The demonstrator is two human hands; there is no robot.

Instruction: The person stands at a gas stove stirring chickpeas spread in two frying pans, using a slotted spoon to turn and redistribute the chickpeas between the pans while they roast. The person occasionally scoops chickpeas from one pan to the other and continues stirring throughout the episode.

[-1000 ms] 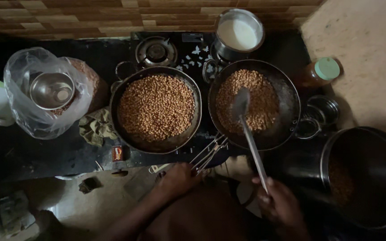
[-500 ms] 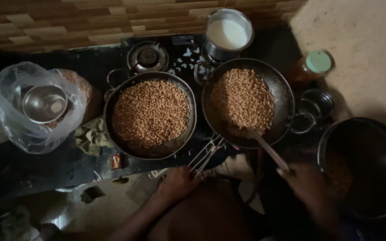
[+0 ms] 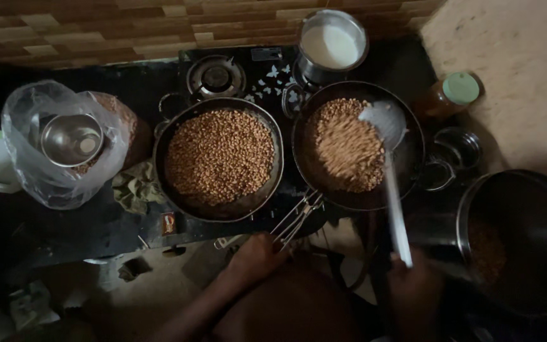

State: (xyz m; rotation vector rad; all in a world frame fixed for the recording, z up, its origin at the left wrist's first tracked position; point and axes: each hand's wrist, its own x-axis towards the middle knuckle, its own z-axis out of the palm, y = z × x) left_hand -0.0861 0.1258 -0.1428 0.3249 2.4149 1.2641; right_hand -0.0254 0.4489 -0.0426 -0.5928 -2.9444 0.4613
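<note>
Now right hand (image 3: 413, 278) gripping spatula (image 3: 392, 171); left hand (image 3: 256, 256) on tongs (image 3: 295, 215).

Brown roasted nuts (image 3: 220, 155) in dark pan (image 3: 178, 202), silvery ladle (image 3: 384, 123), white milk (image 3: 332, 45), green-lidded jar (image 3: 451, 95), brown wood-grain tiled wall (image 3: 96, 25)

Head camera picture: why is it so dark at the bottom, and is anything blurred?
In the head view, light falls mainly on the tiled wall and the two round dark pans of brown roasted nuts; the lower part with both hands, left hand and right hand, sits in deep shadow. The long metal ladle and the nuts under it are motion-blurred.
</note>
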